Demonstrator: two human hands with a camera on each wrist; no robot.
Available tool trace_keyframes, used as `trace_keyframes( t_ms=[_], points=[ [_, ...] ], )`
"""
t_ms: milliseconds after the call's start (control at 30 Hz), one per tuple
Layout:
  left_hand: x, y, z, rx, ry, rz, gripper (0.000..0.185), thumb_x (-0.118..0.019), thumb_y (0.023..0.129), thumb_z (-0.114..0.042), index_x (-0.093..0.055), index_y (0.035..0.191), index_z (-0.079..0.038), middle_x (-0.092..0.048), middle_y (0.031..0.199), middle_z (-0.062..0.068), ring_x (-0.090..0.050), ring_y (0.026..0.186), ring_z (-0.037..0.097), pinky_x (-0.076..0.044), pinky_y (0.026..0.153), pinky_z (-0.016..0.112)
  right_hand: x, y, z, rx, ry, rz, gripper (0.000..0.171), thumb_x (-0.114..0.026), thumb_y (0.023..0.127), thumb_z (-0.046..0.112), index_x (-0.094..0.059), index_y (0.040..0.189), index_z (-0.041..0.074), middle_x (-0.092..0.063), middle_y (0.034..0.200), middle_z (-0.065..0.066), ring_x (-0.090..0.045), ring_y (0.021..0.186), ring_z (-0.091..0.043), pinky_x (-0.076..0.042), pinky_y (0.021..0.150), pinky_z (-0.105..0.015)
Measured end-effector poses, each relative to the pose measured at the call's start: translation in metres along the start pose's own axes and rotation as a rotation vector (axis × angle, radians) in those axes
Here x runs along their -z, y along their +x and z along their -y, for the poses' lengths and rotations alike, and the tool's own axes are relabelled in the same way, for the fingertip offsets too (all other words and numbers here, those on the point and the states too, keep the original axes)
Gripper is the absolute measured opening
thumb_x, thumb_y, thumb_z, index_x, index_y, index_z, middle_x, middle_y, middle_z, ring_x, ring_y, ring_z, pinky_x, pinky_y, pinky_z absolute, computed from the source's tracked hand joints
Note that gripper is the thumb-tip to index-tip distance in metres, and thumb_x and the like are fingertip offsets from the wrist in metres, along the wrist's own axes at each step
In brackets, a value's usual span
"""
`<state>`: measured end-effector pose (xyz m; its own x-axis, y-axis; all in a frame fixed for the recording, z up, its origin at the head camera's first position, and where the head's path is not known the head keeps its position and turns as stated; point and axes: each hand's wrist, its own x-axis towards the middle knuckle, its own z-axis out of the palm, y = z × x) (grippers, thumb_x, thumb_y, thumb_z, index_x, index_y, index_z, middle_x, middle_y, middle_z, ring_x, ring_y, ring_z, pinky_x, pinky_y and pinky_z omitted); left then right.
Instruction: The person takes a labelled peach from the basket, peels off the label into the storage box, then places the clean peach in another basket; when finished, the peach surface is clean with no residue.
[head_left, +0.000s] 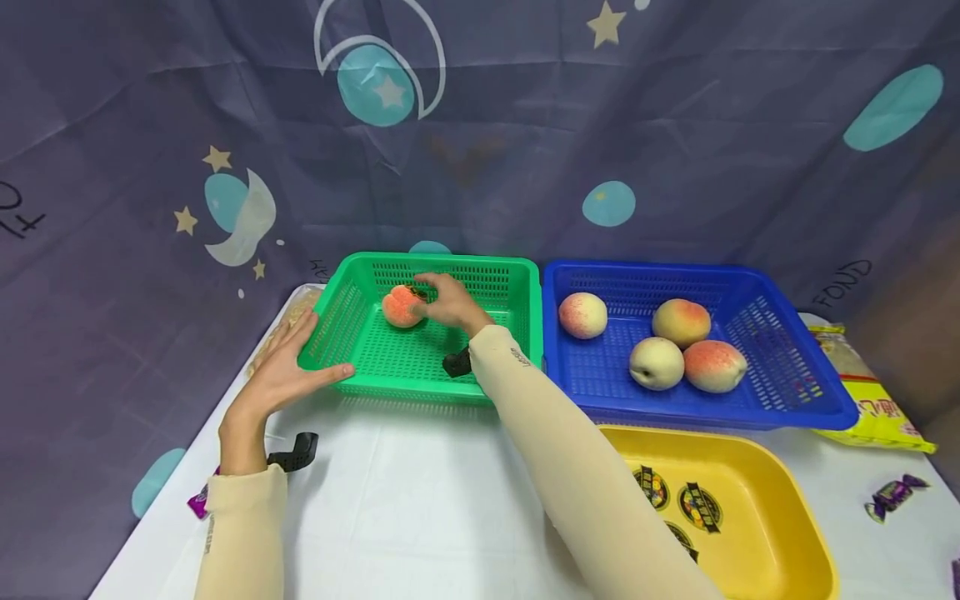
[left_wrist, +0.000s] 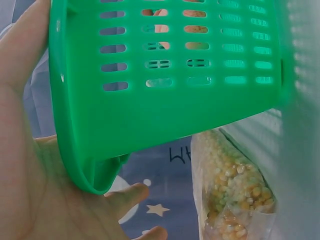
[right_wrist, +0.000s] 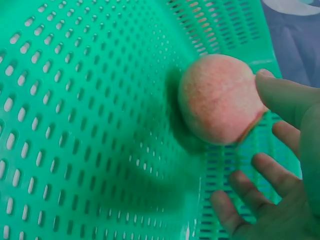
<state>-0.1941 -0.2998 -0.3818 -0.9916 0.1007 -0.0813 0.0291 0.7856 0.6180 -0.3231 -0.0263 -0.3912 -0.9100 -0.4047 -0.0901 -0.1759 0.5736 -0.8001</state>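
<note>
A pink-orange peach [head_left: 402, 307] [right_wrist: 220, 97] lies at the back left of the green slotted basket [head_left: 420, 385] [right_wrist: 75, 125]. My right hand [head_left: 444, 300] [right_wrist: 270, 125] reaches into the basket. Its thumb touches the peach's right side, and the other fingers are spread loosely and stand apart from the fruit. My left hand [head_left: 300, 360] [left_wrist: 60, 190] lies flat against the basket's [left_wrist: 150, 115] outer front-left corner, fingers straight along the left wall and thumb along the front rim.
To the right, a blue basket [head_left: 697, 413] touching the green one holds several peaches. A yellow tray [head_left: 787, 487] sits in front of it. A bag of corn kernels [left_wrist: 230, 195] lies behind the left hand. At far right are a yellow packet [head_left: 873, 404] and a wrapped candy [head_left: 892, 493].
</note>
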Motion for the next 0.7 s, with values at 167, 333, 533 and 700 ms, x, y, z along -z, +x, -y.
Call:
trace_keyframes(
  t_ms=[167,333,533,700],
  points=[
    [0.0011,0.0,0.0,-0.005,-0.001,-0.005,0.116,-0.075,0.082,-0.063,-0.005,0.165,-0.025,0.0,0.174,-0.003,0.007,0.16,0.037,-0.005,0.115,0.08,-0.0079,0.0035,0.0064,0.024,-0.056,0.052,0.067,-0.067,0.099,0.02,-0.037,0.159,0.018,-0.035,0.163,-0.008,-0.027,0.149,-0.034,-0.037,0.117,-0.054],
    [-0.0022,0.0021,-0.0006,-0.013,-0.017,-0.001,0.116,-0.076,0.082,-0.063,-0.005,0.165,-0.025,-0.001,0.174,-0.001,0.007,0.16,0.037,-0.007,0.116,0.078,-0.0086,0.0022,0.0072,0.05,-0.117,0.027,0.065,-0.07,0.097,0.017,-0.042,0.156,0.018,-0.044,0.154,-0.01,-0.035,0.141,-0.034,-0.037,0.116,-0.052],
    [-0.0015,0.0029,0.0005,-0.011,-0.017,-0.006,0.116,-0.076,0.081,-0.064,-0.005,0.165,-0.026,-0.001,0.174,-0.002,0.007,0.16,0.036,-0.006,0.117,0.078,-0.0074,0.0025,0.0074,0.058,-0.241,0.03,0.065,-0.075,0.094,0.024,-0.047,0.153,0.022,-0.046,0.144,-0.013,-0.038,0.127,-0.033,-0.036,0.107,-0.052],
    [-0.0004,0.0031,0.0019,-0.008,-0.015,-0.006,0.116,-0.076,0.081,-0.064,-0.005,0.165,-0.026,-0.001,0.174,-0.003,0.007,0.16,0.036,-0.007,0.117,0.078,-0.0093,0.0044,0.0068,0.036,-0.217,0.046,0.063,-0.082,0.088,0.024,-0.051,0.141,0.017,-0.045,0.144,-0.011,-0.037,0.127,-0.03,-0.042,0.106,-0.048]
  ],
)
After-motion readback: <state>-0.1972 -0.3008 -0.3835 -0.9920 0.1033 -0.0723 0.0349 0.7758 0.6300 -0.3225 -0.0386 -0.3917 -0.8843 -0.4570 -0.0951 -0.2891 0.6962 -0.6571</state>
